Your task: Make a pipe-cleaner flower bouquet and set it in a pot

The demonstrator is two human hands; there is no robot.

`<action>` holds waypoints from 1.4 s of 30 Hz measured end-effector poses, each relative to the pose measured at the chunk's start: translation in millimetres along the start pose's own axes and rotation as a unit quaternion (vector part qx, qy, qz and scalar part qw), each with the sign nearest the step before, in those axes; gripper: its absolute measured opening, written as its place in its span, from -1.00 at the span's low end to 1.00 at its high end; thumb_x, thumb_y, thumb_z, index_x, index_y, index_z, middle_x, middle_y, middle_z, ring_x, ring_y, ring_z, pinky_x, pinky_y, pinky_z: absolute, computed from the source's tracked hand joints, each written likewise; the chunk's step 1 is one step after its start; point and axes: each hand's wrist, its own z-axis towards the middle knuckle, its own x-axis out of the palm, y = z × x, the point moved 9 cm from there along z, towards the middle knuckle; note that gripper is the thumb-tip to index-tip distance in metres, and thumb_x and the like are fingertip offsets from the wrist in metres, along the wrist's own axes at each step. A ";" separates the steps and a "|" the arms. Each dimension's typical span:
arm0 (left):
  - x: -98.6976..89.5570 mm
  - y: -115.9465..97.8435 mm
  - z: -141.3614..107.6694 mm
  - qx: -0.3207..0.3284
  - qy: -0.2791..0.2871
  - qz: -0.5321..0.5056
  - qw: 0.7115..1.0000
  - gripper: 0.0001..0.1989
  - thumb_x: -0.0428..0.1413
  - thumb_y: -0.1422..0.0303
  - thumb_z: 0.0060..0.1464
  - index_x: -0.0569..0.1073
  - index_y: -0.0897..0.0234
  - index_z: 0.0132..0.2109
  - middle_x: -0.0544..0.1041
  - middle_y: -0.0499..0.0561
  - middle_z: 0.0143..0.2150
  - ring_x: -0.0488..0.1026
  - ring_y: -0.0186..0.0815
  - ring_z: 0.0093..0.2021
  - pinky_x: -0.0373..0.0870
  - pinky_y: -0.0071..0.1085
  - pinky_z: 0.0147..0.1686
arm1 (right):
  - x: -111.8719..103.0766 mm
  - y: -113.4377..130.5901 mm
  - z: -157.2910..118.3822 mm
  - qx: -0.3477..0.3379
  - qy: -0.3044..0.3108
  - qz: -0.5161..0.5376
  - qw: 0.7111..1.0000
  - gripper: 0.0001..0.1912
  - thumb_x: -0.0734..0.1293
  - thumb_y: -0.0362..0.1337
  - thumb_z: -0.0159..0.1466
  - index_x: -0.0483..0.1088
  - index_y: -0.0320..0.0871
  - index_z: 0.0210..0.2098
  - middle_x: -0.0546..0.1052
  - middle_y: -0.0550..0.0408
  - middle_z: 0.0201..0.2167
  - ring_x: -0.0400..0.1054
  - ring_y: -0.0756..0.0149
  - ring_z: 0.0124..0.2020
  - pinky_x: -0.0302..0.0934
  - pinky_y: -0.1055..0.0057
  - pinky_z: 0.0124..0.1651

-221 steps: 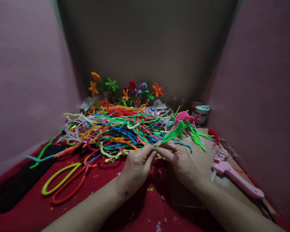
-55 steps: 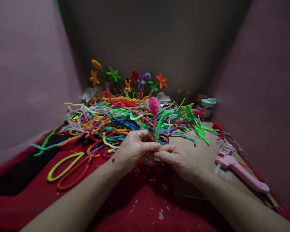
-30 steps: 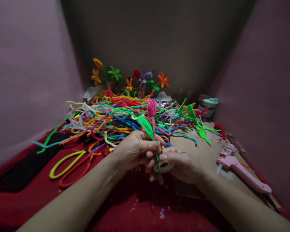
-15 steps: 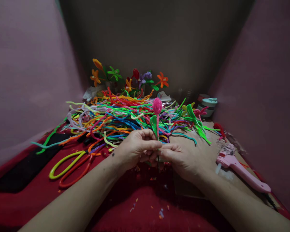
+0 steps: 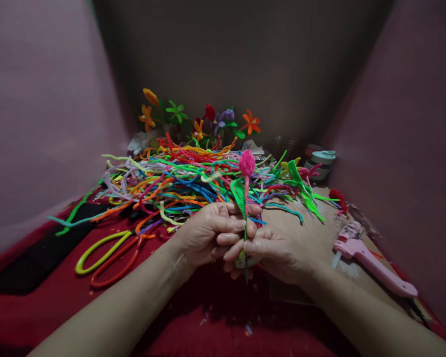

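Observation:
Upright in front of me stands a pipe-cleaner flower [image 5: 247, 162] with a pink bud, a pink upper stem and one green leaf [image 5: 239, 196]. My left hand [image 5: 213, 230] pinches its stem between thumb and fingers just under the leaf. Lower down, my right hand [image 5: 277, 250] has thumb and fingers closed on the dark green stem, whose end pokes out below. A small round, pale greenish thing [image 5: 241, 259], perhaps a tape roll, sits among the right fingers, partly hidden. Behind the hands spreads a heap of colourful pipe cleaners [image 5: 186, 183].
Scissors with yellow and red handles [image 5: 104, 253] lie at left, beside a black strip [image 5: 48, 253]. On a brown board [image 5: 319, 233] at right rests a pink glue gun [image 5: 375, 267]. Finished flowers [image 5: 208, 119] and a lidded jar [image 5: 321, 163] stand at the back.
The flower has shifted slightly right, and more lower stem shows. My right hand has moved down the stem, its fingers now turned so the round pale thing shows.

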 end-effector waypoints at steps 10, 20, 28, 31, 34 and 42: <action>-11.5 -4.0 -1.0 0.012 -0.110 0.139 0.984 -0.85 0.20 0.47 -0.13 0.35 0.36 -0.41 0.36 -0.12 -0.68 0.31 -0.47 -0.72 0.25 -0.59 -0.72 | -22.1 5.6 0.9 -0.029 -0.100 -0.127 0.987 -0.78 0.29 -0.22 0.16 0.52 -0.24 -0.40 0.44 0.12 -0.55 0.27 0.43 -0.48 0.14 0.45 -0.33; -4.7 2.4 0.3 -0.018 -0.033 0.056 0.998 -0.93 0.11 0.45 -0.02 0.40 0.36 -0.33 0.20 -0.21 -0.78 0.14 -0.51 -0.80 0.18 -0.58 -0.75 | -0.8 -3.3 3.8 -0.005 0.006 0.070 0.998 -0.63 0.25 -0.15 0.12 0.47 -0.33 -0.25 0.51 -0.04 -0.51 0.40 0.32 -0.57 0.18 0.49 -0.58; 1.4 2.0 -0.4 0.012 0.023 0.004 1.000 -0.84 0.16 0.43 -0.10 0.47 0.40 -0.30 0.39 -0.08 -0.58 0.07 -0.62 -0.80 0.16 -0.60 -0.78 | 11.5 -3.3 -0.1 0.019 0.042 0.048 0.998 -0.68 0.29 -0.20 0.09 0.50 -0.32 -0.29 0.53 -0.07 -0.43 0.43 0.28 -0.51 0.25 0.43 -0.50; 2.7 -2.1 -0.6 0.022 0.023 0.022 0.999 -0.74 0.16 0.40 -0.08 0.46 0.38 -0.18 0.40 -0.07 -0.53 0.15 -0.58 -0.77 0.19 -0.59 -0.77 | -2.7 -0.4 0.5 -0.002 -0.013 0.001 1.000 -0.75 0.31 -0.24 0.08 0.52 -0.29 -0.35 0.53 -0.05 -0.41 0.40 0.33 -0.48 0.21 0.44 -0.45; -8.4 -4.9 0.8 0.018 -0.054 0.050 0.997 -0.73 0.21 0.42 -0.12 0.41 0.31 -0.20 0.40 -0.11 -0.53 0.22 -0.56 -0.70 0.26 -0.59 -0.68 | -22.1 4.8 -0.3 -0.024 -0.090 -0.064 0.994 -0.79 0.28 -0.27 0.10 0.53 -0.26 -0.41 0.50 0.05 -0.52 0.31 0.41 -0.51 0.15 0.46 -0.43; -18.7 -4.7 0.9 0.033 -0.129 0.166 0.977 -0.84 0.15 0.38 -0.06 0.32 0.34 -0.48 0.26 -0.17 -0.72 0.25 -0.48 -0.71 0.22 -0.56 -0.68 | -25.8 6.3 1.7 -0.016 -0.108 -0.126 0.986 -0.75 0.23 -0.23 0.18 0.50 -0.23 -0.38 0.43 0.12 -0.55 0.22 0.46 -0.53 0.13 0.48 -0.42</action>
